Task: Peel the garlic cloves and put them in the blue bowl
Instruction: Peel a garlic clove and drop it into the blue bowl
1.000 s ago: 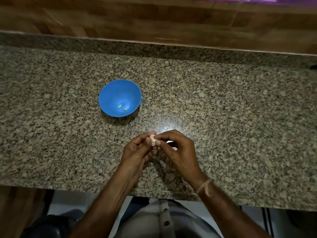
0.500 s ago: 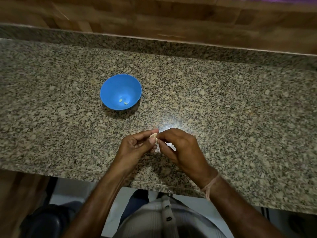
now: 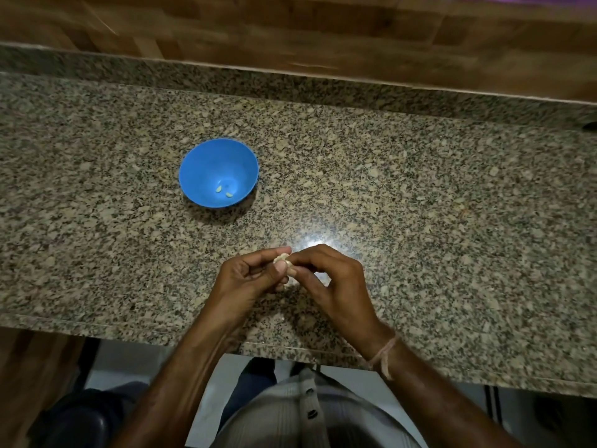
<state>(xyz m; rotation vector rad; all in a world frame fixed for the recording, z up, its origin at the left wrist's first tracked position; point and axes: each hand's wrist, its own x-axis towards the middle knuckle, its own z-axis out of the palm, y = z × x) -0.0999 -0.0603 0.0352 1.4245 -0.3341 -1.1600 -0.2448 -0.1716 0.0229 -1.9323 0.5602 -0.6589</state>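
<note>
A pale garlic clove sits between my two hands just above the granite counter, near its front edge. My left hand pinches it from the left with thumb and forefinger. My right hand pinches it from the right, fingers curled over it, so most of the clove is hidden. The blue bowl stands on the counter up and to the left of my hands. Two small peeled cloves lie at its bottom.
The speckled granite counter stretches left and right, with a raised granite strip and a wooden wall behind it. Its front edge runs just below my wrists. A bright light glare lies right above my hands.
My hands have stayed together on the clove, the fingers shifting slightly over it. The view has tilted a little, so the bowl sits slightly higher in the picture.
</note>
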